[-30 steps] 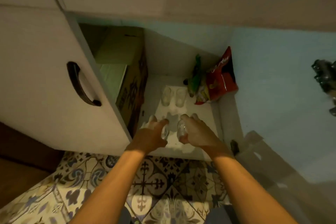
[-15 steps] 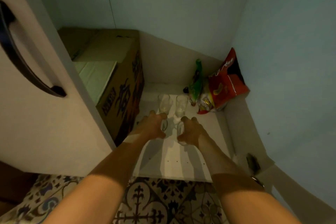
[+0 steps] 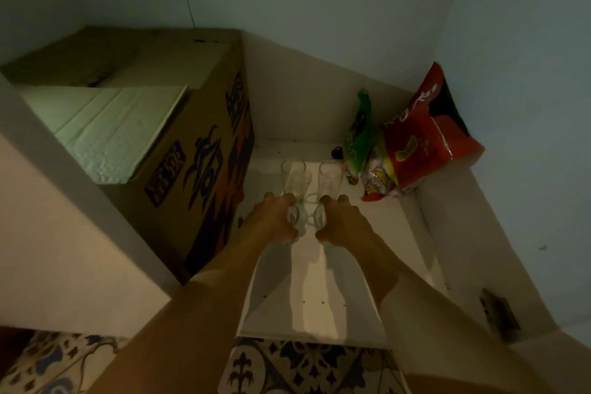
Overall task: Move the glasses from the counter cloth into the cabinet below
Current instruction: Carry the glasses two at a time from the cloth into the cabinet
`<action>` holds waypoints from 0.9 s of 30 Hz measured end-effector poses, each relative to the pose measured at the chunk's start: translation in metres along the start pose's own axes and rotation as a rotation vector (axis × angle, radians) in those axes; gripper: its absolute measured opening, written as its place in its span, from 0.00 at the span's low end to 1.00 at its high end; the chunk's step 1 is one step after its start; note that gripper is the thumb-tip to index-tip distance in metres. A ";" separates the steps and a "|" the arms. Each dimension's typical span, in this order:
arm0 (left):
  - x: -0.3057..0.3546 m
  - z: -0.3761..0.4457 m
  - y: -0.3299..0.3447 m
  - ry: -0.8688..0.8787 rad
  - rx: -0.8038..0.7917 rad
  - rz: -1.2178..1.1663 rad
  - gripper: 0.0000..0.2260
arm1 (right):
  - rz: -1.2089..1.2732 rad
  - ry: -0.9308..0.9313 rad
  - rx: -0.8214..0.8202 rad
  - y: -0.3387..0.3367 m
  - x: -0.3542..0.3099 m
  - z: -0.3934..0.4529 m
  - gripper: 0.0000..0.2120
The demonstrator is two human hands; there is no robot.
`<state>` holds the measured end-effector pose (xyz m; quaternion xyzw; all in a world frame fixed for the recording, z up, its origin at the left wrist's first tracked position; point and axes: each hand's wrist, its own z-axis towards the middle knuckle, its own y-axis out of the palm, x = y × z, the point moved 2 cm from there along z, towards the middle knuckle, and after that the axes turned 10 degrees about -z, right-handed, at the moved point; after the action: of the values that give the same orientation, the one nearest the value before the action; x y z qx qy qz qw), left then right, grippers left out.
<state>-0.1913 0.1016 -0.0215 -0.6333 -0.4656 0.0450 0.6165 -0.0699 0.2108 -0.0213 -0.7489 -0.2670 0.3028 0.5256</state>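
Observation:
Both my arms reach into the low cabinet over its white floor [image 3: 319,301]. My left hand [image 3: 271,217] is closed around a clear glass [image 3: 292,217], mostly hidden by the fingers. My right hand [image 3: 343,219] grips a second clear glass [image 3: 319,217] the same way. The two held glasses are side by side, close above or on the shelf; I cannot tell which. Just behind them two more clear glasses stand upright, one on the left [image 3: 294,179] and one on the right [image 3: 331,181].
A large printed cardboard box [image 3: 192,150] fills the cabinet's left side. A green packet [image 3: 359,134] and a red snack bag [image 3: 425,134] lean in the back right corner. The open white door [image 3: 64,233] stands at left. Patterned floor tiles [image 3: 303,368] lie below.
My view and both hands have moved deeper into the cabinet, carrying the two glasses up to just in front of the standing pair. The door handle has left the view.

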 end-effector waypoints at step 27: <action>-0.013 0.028 0.034 0.008 0.018 0.083 0.36 | -0.037 0.022 -0.027 0.027 0.007 0.025 0.36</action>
<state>-0.1981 0.1204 -0.0630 -0.6468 -0.4362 0.0722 0.6214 -0.0812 0.2229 -0.0546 -0.7542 -0.2789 0.2810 0.5238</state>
